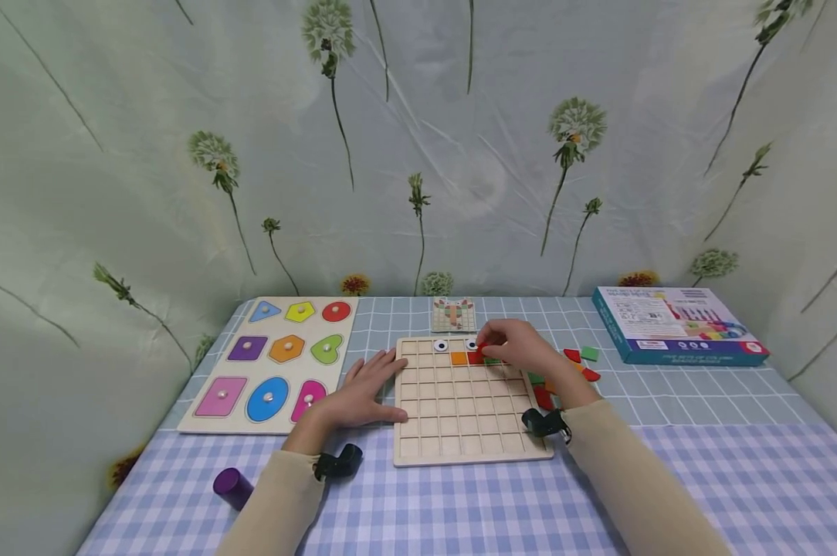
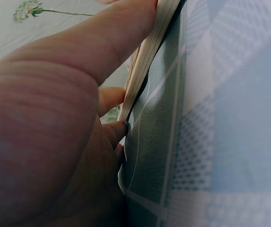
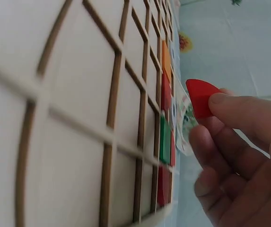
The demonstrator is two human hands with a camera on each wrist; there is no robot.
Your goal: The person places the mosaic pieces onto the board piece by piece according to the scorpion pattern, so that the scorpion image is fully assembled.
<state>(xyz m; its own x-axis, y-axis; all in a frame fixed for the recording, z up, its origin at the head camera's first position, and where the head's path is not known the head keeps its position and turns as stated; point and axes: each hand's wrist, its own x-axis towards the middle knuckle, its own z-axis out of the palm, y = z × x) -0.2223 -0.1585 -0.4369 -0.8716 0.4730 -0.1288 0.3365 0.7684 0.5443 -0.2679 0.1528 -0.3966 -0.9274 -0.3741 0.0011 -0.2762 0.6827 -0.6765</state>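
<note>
A wooden grid board lies on the table in front of me. My left hand touches its left edge, fingers extended and thumb along the side. Over the board's upper right, my right hand pinches a red quarter-circle piece between thumb and fingers, held off the grid in the right wrist view. Near the top of the grid sit a white eye piece, an orange square, a red piece and a green piece. The right hand partly covers that row.
Loose red, green and orange pieces lie right of the board, partly behind the right forearm. A pattern card stands beyond it. A shape puzzle is at left, a flat box at back right, a purple cylinder near the left sleeve.
</note>
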